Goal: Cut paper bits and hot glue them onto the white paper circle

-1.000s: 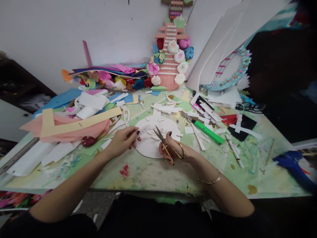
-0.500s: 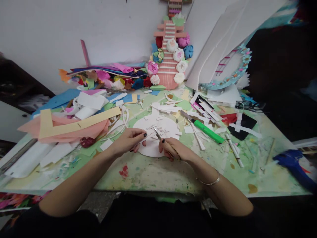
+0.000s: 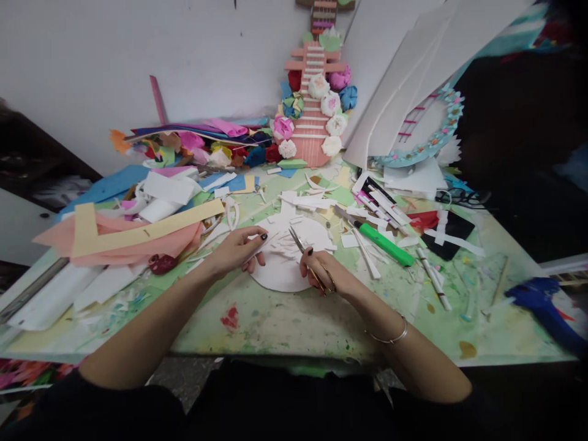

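Observation:
My right hand is closed round the handles of a small pair of scissors, gold at the finger loops. The metal blades point up and to the left, over a round white card. Left of the blades, my left hand pinches a thin white paper strip between thumb and fingers. Much of that strip blends into the white behind it. Small white paper cuttings lie heaped on the card, between and beyond both hands. The scissor tips look apart from the strip.
Right of the card lies a green-handled knife, with several markers about. A blue glue gun is at the right edge. Yellow card and white paper rolls cover the left. A flower-trimmed pink guitar model leans on the wall.
My right hand and the scissors have drawn slightly right, away from the left hand. My left hand has shifted a little left and up. More white cuttings show on the card.

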A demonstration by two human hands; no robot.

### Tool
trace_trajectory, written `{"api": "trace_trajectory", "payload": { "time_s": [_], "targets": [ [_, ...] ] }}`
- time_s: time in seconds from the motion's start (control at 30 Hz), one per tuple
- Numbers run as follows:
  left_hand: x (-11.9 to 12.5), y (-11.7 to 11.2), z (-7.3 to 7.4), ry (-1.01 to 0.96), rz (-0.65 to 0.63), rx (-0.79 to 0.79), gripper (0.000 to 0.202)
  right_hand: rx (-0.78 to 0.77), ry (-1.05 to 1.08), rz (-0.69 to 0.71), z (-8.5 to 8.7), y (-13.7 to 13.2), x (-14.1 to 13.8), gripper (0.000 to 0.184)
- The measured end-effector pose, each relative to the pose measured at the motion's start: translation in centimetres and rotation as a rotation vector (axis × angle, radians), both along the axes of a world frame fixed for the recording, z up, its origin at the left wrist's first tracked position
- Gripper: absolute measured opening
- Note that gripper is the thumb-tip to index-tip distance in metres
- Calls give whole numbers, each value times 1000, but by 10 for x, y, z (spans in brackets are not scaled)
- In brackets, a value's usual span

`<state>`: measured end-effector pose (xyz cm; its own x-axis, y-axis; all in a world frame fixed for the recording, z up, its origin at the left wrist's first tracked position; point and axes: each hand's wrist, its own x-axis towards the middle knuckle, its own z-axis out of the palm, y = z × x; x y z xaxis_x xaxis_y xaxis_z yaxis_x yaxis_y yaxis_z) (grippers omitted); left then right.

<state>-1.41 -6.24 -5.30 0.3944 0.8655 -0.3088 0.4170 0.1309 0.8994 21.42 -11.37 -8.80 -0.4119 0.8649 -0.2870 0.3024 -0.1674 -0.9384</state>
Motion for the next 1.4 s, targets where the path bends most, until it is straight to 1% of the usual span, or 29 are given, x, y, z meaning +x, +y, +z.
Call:
{"api": "trace_trajectory", "payload": {
  "time_s": [0.07,0.13,0.2,0.3,0.4,0.5,0.6,0.7,0.8,0.87,0.93,1.03,1.1,1.17,1.23,1.33,1.4],
  "targets": [
    [-1,1,2,-22,14,5,23,43,-31,75,3,0,1,68],
    [0,1,5,-25,6,-17,22,86,-71,123,6,0,1,66],
    [3,-1,7,-16,-32,-49,24,115,-101,134,9,1,0,66],
    [12,-4,11,-22,-137,-94,25,130,-129,147,10,1,-2,68],
    [19,-4,11,-4,-190,-89,26,79,-137,118,8,1,-2,69],
    [21,-1,7,25,-184,-115,26,1,-128,79,7,2,-2,67],
    [20,4,1,6,-192,-186,30,-17,-130,77,7,3,-2,67],
    [15,6,-4,10,-194,-214,34,-39,-141,59,4,3,-3,68],
    [9,8,-7,27,-167,-209,29,-93,-116,23,0,4,-2,68],
    [3,10,-7,-24,-134,-210,21,-103,-67,14,-2,4,-1,68],
    [-2,12,-7,-112,-128,-210,15,-78,-30,58,-2,2,0,67],
    [-6,12,-4,-214,-136,-226,16,-8,-62,154,1,0,0,66],
    [-3,10,-2,-247,-140,-249,20,29,-91,176,3,-1,-1,67],
    [2,7,-1,-268,-149,-255,23,31,-92,167,4,-2,-3,67],
    [8,5,0,-279,-143,-243,25,-7,-79,137,3,-1,-5,66],
    [14,4,-2,-264,-89,-233,28,-68,-71,74,2,1,-6,63],
    [14,5,-3,-242,-52,-242,31,-80,-82,45,2,2,-5,63]
  ]
}}
